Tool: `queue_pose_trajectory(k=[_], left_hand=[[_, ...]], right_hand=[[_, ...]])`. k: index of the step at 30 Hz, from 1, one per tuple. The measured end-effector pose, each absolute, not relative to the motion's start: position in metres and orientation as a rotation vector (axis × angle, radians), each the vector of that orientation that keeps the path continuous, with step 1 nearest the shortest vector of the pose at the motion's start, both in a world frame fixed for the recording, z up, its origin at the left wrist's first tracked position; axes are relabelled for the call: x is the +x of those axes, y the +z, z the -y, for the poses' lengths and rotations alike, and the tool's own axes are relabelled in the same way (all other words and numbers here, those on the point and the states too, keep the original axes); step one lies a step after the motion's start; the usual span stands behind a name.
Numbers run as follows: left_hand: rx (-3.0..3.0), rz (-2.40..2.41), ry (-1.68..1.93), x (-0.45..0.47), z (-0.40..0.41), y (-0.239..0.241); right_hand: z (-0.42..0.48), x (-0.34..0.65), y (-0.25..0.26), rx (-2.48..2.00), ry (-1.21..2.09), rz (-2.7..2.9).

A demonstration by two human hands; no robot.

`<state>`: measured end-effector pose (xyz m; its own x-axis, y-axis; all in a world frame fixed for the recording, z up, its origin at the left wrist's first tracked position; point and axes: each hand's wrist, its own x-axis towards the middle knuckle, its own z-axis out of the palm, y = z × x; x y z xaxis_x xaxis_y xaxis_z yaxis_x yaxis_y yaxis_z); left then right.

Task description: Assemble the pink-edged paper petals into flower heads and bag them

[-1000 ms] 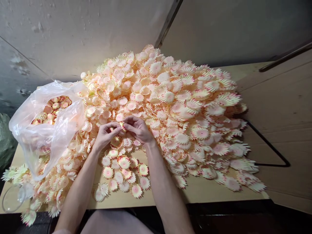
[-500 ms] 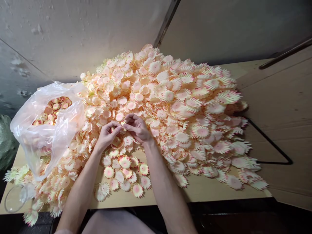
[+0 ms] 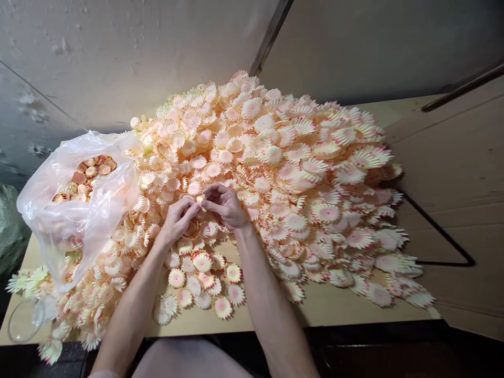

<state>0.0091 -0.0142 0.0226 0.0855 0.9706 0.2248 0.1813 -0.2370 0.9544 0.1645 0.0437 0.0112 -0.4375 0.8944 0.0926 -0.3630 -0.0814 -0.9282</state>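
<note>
Between my two hands is a small cream-coloured flower piece [image 3: 200, 200], bunched up and partly covered by fingers. My left hand [image 3: 180, 216] pinches it from the left with thumb and fingertips. From the other side my right hand [image 3: 225, 206] grips it, thumb pressed against the bent fingers. Around and beneath both hands spreads a big heap of flat artificial flower pieces [image 3: 271, 155], cream with pink centres and fringed edges. Just below the hands, several loose flower pieces [image 3: 202, 278] lie face up on the pale table [image 3: 212, 325].
A clear plastic bag [image 3: 47, 220] at the left holds small curled flower pieces [image 3: 91, 173] with red tips. Near the front left corner sits a clear round plastic container [image 3: 27, 320]. Cardboard [image 3: 460, 210] and a black bent rod [image 3: 437, 226] stand at the right, a wall [image 3: 157, 52] behind.
My left fingers have straightened and closed a little around the flower piece, which shows more now. My right hand stays almost where it was. The heap and bag look the same.
</note>
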Motion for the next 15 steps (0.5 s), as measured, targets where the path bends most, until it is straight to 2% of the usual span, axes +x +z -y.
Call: queue_pose_trajectory(k=[6, 15], left_hand=[[1.548, -1.216, 1.242, 0.0111, 0.0140, 0.0237], [1.252, -0.999, 1.259, 0.0112, 0.0151, 0.0237]], right_hand=[[-0.0431, 0.1657, 0.0110, -0.651, 1.740, 1.340], [-0.0395, 0.1606, 0.0192, -0.618, 1.786, 1.134]])
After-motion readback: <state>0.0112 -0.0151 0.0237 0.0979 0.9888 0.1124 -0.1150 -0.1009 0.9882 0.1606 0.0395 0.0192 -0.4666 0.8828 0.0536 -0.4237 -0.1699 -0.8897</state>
